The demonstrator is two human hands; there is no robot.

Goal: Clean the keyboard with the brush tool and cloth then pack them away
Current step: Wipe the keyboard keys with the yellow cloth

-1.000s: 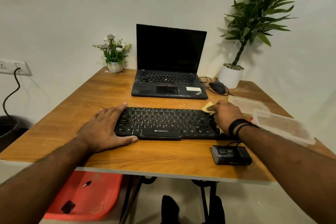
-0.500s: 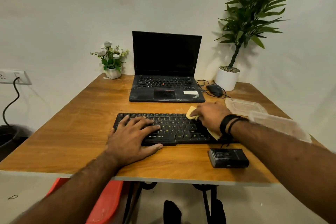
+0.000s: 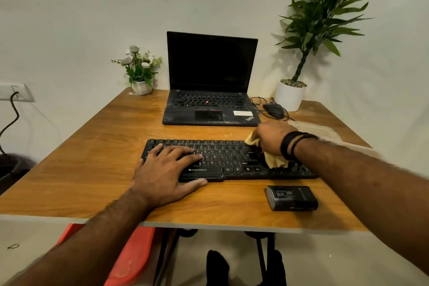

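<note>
Keyboard (image 3: 232, 160) — black, lying on the wooden table (image 3: 92, 158) just in front of the laptop (image 3: 210, 90). I log my left hand (image 3: 167, 174) flat on its left keys, fingers straight. Right hand (image 3: 271, 138) at its far right end, fingers clenched round the yellow cloth (image 3: 274, 161). Small black case (image 3: 292, 198) — just nearer than the keyboard.

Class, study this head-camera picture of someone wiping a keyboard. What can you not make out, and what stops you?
1. The right end of the keyboard: hidden under the right hand, its forearm and the yellow cloth.
2. Keys under the left hand, which lies flat on them.
3. The clear plastic box beyond the right wrist: blurred, mostly behind the arm; contents unreadable.
4. The small black case: markings too small to read.
</note>
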